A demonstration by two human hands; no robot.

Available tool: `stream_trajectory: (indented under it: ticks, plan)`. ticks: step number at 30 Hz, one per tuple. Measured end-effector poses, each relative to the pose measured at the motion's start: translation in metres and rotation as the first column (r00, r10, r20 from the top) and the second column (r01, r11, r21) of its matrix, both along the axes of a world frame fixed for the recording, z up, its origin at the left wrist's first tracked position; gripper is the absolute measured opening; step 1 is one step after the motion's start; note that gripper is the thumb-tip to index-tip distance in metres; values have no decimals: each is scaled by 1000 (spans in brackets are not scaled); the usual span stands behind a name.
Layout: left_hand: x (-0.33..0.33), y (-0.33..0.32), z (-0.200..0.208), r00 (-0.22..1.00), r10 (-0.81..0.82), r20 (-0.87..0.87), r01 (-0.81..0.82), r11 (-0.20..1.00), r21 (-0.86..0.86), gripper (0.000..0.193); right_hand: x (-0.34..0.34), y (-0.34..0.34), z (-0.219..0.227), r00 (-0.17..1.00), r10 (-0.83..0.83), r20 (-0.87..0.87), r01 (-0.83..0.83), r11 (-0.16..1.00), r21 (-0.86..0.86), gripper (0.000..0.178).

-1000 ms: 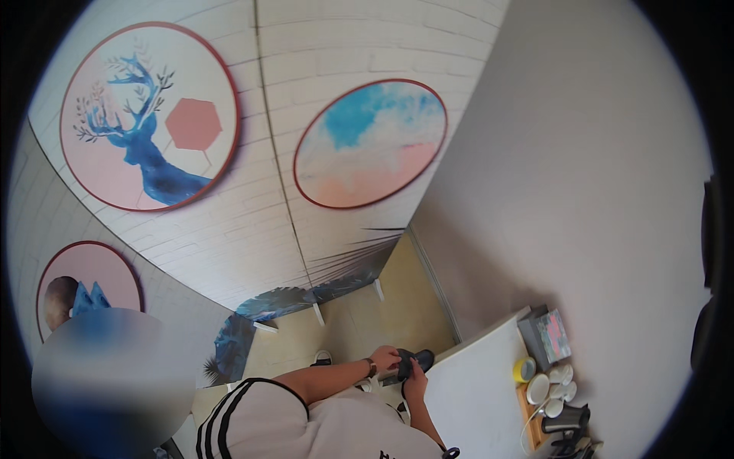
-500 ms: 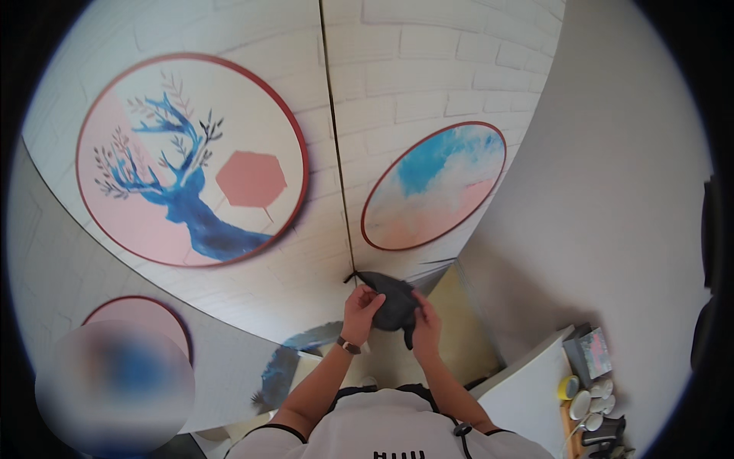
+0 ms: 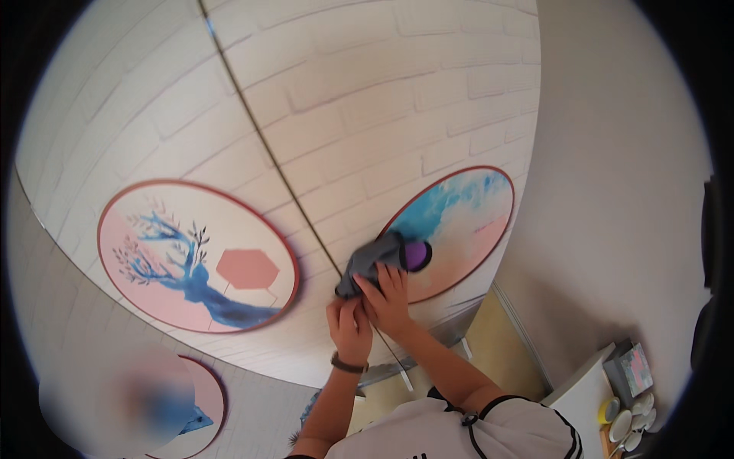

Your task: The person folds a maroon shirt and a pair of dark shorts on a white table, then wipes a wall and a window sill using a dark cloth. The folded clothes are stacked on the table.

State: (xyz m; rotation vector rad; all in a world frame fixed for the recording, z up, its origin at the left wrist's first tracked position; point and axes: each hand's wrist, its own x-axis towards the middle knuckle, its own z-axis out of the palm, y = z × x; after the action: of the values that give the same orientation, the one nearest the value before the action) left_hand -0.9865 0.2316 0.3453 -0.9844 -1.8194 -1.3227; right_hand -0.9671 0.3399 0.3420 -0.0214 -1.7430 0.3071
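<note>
A dark grey cloth item [image 3: 373,260], with a purple oval part [image 3: 416,256] edged in black at its right end, is held up in front of me. I cannot make out what kind of item it is. My right hand [image 3: 390,302] lies over its lower side, closed on the fabric with the fingers pointing up. Just to the left, my left hand [image 3: 351,329], with a dark band on the wrist, pinches the item's lower left end. Both hands are close together. Part of the item's underside is hidden behind the fingers.
Behind the hands stand panels [image 3: 344,99] printed with white bricks, split by a dark seam. They carry a round deer picture [image 3: 199,264] and a round blue-and-pink picture [image 3: 466,222]. At lower right, a white surface [image 3: 585,382] holds a grey box [image 3: 623,375], a yellow roll [image 3: 608,411] and several white pieces.
The cloth item has been turned and raised, so its purple part now shows. My right hand has moved in beside my left, from the item's right side to its lower side. The view has tilted.
</note>
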Motion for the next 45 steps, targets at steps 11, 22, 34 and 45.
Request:
stream_trajectory:
  ticks: [11,22,34,45]
  plan:
    - [47,131,1,970,-166,-177,108,948,-298,30,25,171,-78,973,-86,-212,-17,896,-444,53]
    - [47,89,-74,993,18,121,42,876,-480,29,76,132,-140,966,140,217,-32,898,-438,54]
    - [28,0,-65,851,465,244,-377,864,-333,9,1,25,-85,943,173,285,-243,942,232,23]
    - [53,90,-9,978,90,186,-52,979,-198,26,31,115,16,995,45,93,-34,992,-120,35]
